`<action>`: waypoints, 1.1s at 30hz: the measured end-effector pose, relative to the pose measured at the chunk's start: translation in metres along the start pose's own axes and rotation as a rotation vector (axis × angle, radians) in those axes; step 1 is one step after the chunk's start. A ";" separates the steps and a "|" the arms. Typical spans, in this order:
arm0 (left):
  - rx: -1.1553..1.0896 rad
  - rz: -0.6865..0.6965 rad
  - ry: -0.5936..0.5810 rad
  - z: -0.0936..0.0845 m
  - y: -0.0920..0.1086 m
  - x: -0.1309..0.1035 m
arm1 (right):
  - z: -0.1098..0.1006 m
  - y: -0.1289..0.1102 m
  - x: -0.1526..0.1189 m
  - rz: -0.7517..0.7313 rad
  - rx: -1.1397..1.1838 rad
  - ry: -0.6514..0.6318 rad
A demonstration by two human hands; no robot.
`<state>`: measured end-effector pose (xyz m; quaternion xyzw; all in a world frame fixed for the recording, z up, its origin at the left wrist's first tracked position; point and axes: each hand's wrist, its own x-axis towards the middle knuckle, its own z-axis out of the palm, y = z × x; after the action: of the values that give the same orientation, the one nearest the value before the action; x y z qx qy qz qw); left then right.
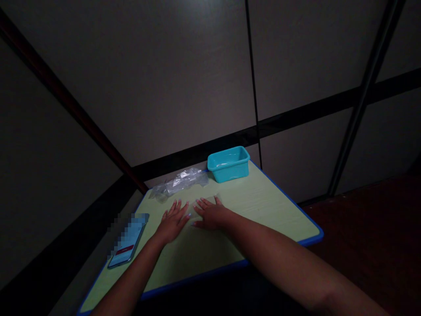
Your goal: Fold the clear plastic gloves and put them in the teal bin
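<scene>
My left hand (173,223) lies flat near the middle of the small table (263,202), fingers spread and pointing away from me. Close beside it, my right hand (210,214) rests with its fingers apart, touching a thin clear plastic piece (196,212), perhaps a bag, that lies flat on the tabletop. Part of this plastic is hidden under the hands, and its edges are faint. Beyond my hands is a crumpled heap of clear plastic bags (184,181) along the far edge. Neither hand has its fingers wrapped round anything.
A turquoise plastic basin (232,172) stands at the far edge, right of the heap. On the left edge lies a phone (130,241) with its screen lit. The table has a blue rim (311,241). Panelled doors (184,79) rise directly behind it; a dark red floor (371,228) shows at right.
</scene>
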<state>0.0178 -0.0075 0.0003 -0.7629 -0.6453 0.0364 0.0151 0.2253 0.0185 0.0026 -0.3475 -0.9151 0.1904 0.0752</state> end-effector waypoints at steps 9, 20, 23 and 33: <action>0.005 0.008 -0.009 0.001 -0.004 0.000 | 0.001 0.006 -0.007 0.056 0.013 0.016; 0.004 0.015 -0.033 0.000 -0.004 0.001 | -0.019 0.021 -0.017 0.286 -0.020 -0.003; -0.007 0.013 -0.065 -0.009 0.000 0.002 | -0.019 0.025 -0.015 0.289 -0.037 0.020; -0.008 0.211 -0.081 -0.019 0.039 0.024 | -0.031 0.024 -0.012 0.365 -0.195 0.293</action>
<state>0.0616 0.0096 0.0157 -0.8247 -0.5615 0.0660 -0.0181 0.2566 0.0361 0.0211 -0.5364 -0.8306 0.0594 0.1376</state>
